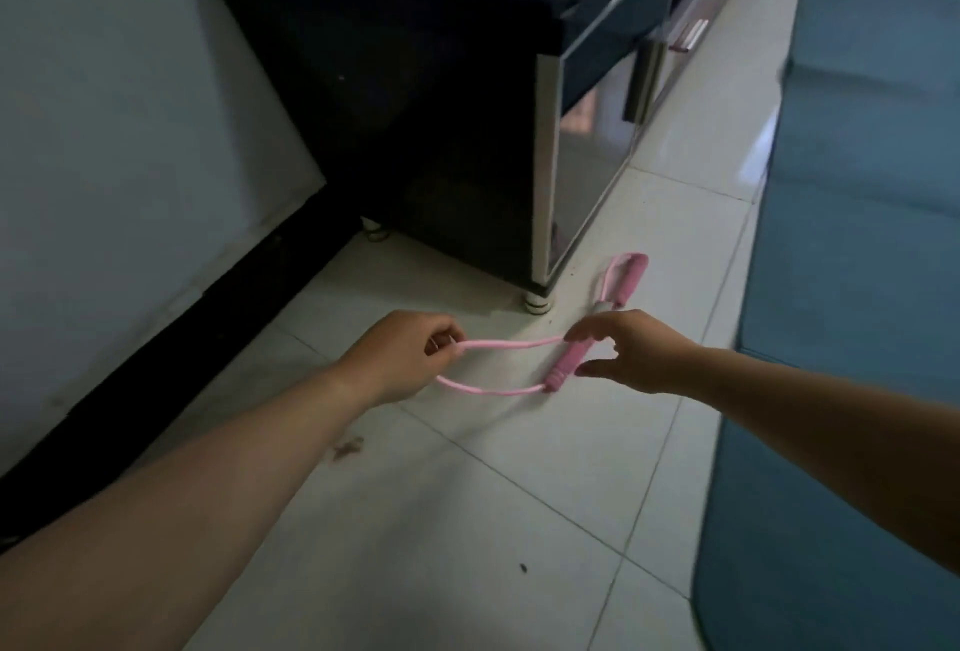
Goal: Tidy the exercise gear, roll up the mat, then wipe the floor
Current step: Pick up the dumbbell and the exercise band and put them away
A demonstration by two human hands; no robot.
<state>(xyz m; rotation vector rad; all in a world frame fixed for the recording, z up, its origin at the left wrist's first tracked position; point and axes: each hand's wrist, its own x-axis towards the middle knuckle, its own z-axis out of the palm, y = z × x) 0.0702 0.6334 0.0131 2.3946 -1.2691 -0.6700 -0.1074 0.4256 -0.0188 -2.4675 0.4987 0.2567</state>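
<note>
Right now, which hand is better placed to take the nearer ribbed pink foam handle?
Right hand: its open fingers flank the ribbed pink foam handle. The left hand is busy pinching the thin pink tube.
</note>
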